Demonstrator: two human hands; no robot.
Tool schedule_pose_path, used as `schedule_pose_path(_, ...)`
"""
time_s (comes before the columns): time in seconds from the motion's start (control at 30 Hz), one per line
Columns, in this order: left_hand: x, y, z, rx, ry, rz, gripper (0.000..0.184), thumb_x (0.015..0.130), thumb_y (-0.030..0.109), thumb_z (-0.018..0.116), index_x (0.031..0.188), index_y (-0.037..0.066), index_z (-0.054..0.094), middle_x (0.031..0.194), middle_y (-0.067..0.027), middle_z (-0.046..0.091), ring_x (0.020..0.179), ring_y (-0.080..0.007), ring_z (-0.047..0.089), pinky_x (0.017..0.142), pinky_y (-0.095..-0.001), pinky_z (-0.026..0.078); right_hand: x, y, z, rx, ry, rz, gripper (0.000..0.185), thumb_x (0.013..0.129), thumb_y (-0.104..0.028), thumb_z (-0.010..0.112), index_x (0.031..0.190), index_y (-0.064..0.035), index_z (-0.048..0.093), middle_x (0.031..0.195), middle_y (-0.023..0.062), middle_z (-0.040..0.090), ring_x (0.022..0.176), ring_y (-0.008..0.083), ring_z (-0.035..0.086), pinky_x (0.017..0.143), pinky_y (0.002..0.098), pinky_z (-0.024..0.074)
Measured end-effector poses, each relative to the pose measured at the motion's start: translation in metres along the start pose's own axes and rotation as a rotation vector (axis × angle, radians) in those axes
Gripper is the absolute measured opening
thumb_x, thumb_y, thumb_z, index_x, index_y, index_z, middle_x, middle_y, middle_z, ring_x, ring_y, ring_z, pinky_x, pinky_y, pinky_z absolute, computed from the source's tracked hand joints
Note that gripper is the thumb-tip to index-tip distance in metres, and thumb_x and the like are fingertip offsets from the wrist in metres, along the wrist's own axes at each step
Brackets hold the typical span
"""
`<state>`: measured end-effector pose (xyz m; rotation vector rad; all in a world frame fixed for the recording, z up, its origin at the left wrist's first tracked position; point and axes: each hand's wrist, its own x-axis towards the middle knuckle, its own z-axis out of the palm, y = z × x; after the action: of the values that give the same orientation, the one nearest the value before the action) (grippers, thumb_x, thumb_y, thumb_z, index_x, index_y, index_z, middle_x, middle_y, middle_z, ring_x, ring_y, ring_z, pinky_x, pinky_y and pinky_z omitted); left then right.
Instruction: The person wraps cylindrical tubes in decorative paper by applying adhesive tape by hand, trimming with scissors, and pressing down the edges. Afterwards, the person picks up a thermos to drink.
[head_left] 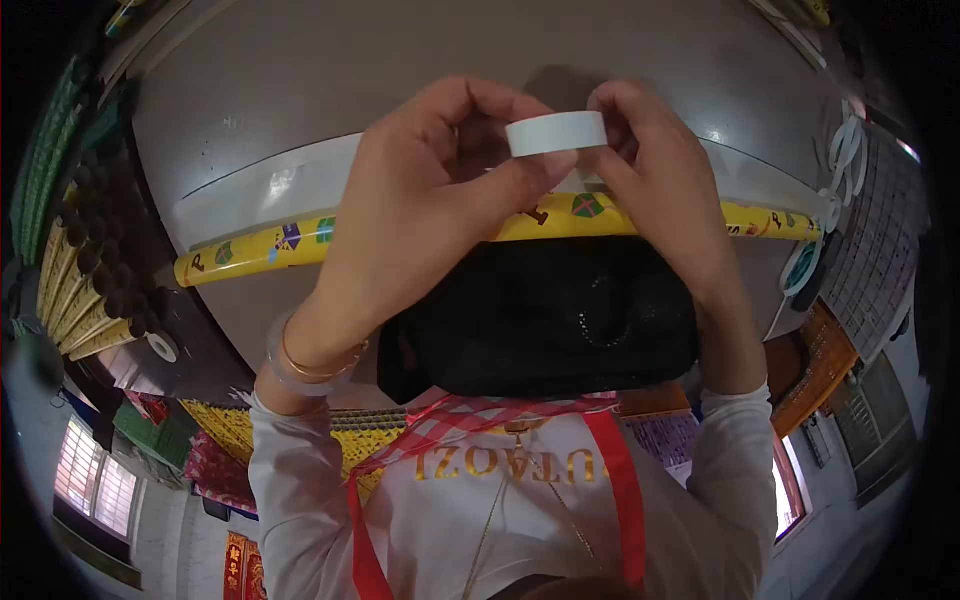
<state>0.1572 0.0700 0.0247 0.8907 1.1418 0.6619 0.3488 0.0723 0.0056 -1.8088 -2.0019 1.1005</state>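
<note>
A roll of white tape (557,134) is held up between my two hands, its side facing me. My left hand (440,170) is closed on its left end, with the thumb along the lower edge. The right hand (650,155) pinches its right end between thumb and fingers. Below them, a yellow printed roll of wrapping paper (265,250) lies across the table, partly hidden by both hands. Close to my body sits a black, soft-looking bag or cloth bundle (540,320), under my wrists.
The brown table (640,50) has a pale strip (270,180) along it behind the yellow roll. Many rolls with dark round ends (95,260) are stacked at the left, near a small white ring (162,347). White loops (848,155) hang at the right table edge.
</note>
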Motion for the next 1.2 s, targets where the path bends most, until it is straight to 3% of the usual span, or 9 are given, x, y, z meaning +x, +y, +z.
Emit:
schedule_pose_path(0.03,-0.001,-0.001,0.004,-0.030,-0.013,0.010,0.027,0.083,0.010,0.066,0.104,-0.003,0.053,0.093,-0.0112,0.065,0.079,-0.0123,0.063,0.066,-0.0210,0.049,-0.002,-0.001,0.001,-0.018,0.041,-0.033,0.015,0.083,-0.018,0.060,0.089,-0.0057,0.055,0.086,0.0083,0.056,0.079,0.0246,0.060,0.067,0.0361,0.0465)
schedule_pose_path(0.3,-0.010,-0.007,0.025,0.077,0.051,0.094,0.030,0.082,0.006,0.067,0.105,-0.003,0.050,0.090,-0.0077,0.064,0.083,-0.0110,0.062,0.067,-0.0201,0.048,-0.020,-0.003,-0.006,-0.092,0.056,-0.122,0.014,0.085,-0.011,0.056,0.098,-0.0051,0.057,0.093,0.0105,0.057,0.085,0.0324,0.058,0.073,0.0401,0.0463)
schedule_pose_path(0.4,-0.007,-0.007,0.029,0.341,0.057,0.235,0.031,0.077,0.004,0.070,0.103,0.000,0.053,0.088,-0.0063,0.065,0.081,-0.0106,0.062,0.064,-0.0208,0.048,-0.033,-0.007,-0.014,-0.152,0.016,-0.103,0.018,0.086,-0.010,0.055,0.102,-0.0036,0.057,0.102,0.0122,0.057,0.091,0.0320,0.058,0.076,0.0382,0.0467)
schedule_pose_path(0.47,-0.004,-0.009,0.032,0.682,0.134,0.540,0.030,0.072,0.003,0.073,0.098,0.004,0.057,0.086,-0.0064,0.065,0.077,-0.0138,0.064,0.061,-0.0237,0.049,-0.038,-0.006,-0.024,-0.177,-0.004,-0.071,0.019,0.087,-0.011,0.054,0.104,-0.0025,0.057,0.107,0.0134,0.056,0.094,0.0313,0.058,0.077,0.0366,0.0470)
schedule_pose_path(0.53,-0.005,-0.014,0.034,0.743,0.142,0.576,0.031,0.069,0.002,0.074,0.096,0.005,0.059,0.085,-0.0068,0.064,0.074,-0.0163,0.064,0.060,-0.0253,0.049,-0.042,-0.011,-0.040,0.187,-0.122,0.080,0.036,0.082,-0.008,0.061,0.116,-0.0013,0.051,0.118,0.0124,0.054,0.103,0.0234,0.058,0.085,0.0335,0.0463)
schedule_pose_path(0.73,0.002,-0.019,0.035,0.986,0.170,0.762,0.038,0.061,0.000,0.074,0.096,0.007,0.061,0.083,-0.0070,0.063,0.068,-0.0225,0.063,0.058,-0.0289,0.049,-0.054,-0.015,-0.032,0.892,-0.016,0.117,0.067,0.073,-0.005,0.072,0.129,-0.0010,0.035,0.124,0.0142,0.050,0.111,0.0233,0.053,0.093,0.0324,0.0443)
schedule_pose_path(1.0,0.002,-0.017,0.035,0.881,0.148,0.707,0.023,0.069,0.005,0.067,0.090,0.007,0.058,0.075,-0.0042,0.061,0.063,-0.0190,0.060,0.051,-0.0306,0.044,-0.045,0.005,-0.019,0.663,-0.022,-0.024,0.038,0.081,0.004,0.060,0.114,-0.0025,0.043,0.121,0.0169,0.051,0.110,0.0217,0.054,0.091,0.0301,0.0462)
schedule_pose_path(1.07,-0.002,-0.011,0.027,0.831,0.137,0.532,0.025,0.072,0.001,0.072,0.095,0.004,0.063,0.091,-0.0030,0.066,0.078,-0.0119,0.065,0.060,-0.0234,0.049,-0.045,0.009,-0.017,0.709,0.021,-0.051,0.028,0.084,0.009,0.052,0.107,-0.0025,0.043,0.119,0.0180,0.051,0.108,0.0223,0.055,0.089,0.0296,0.0475)
schedule_pose_path(1.2,-0.001,-0.010,0.012,0.947,0.200,0.552,0.018,0.072,0.001,0.073,0.088,0.002,0.065,0.092,-0.0044,0.066,0.073,-0.0138,0.064,0.060,-0.0240,0.049,-0.044,0.013,-0.016,0.668,0.050,-0.060,0.024,0.085,0.009,0.049,0.106,-0.0026,0.043,0.119,0.0196,0.051,0.105,0.0246,0.058,0.089,0.0309,0.0481)
